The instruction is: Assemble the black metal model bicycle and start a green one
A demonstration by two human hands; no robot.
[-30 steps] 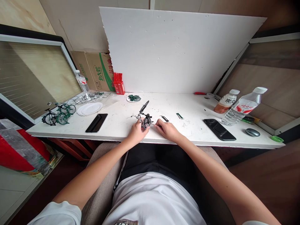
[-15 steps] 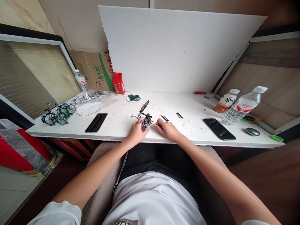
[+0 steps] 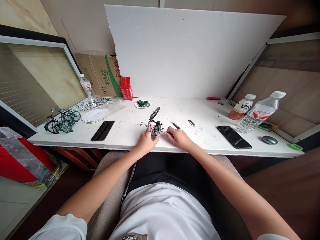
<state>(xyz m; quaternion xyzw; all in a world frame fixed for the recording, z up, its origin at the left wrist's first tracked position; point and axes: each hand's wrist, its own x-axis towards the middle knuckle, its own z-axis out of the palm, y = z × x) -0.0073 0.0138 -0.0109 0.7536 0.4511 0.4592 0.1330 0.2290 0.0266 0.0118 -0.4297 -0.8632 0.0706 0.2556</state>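
A small black model bicycle (image 3: pixel 156 125) is held above the table's front edge, tilted, with one wheel pointing up and away. My left hand (image 3: pixel 146 140) is closed around its lower left part, and the fingers hide some of the frame. Just to the right, my right hand (image 3: pixel 178 137) is closed in a pinch. A thin piece reaches from its fingertips toward the model; what it is, and whether it touches the bicycle, is too small to tell. A small black part (image 3: pixel 176 125) lies beyond my right hand, with a green part (image 3: pixel 191 122) further right.
Assembled model bicycles (image 3: pixel 65 120) stand at the left, near white paper plates (image 3: pixel 95 115). A phone (image 3: pixel 102 130) lies left, another phone (image 3: pixel 234 137) right. Bottles (image 3: pixel 261 113) and a mouse (image 3: pixel 269 140) are at the right. Green parts rest on a small plate (image 3: pixel 137 106).
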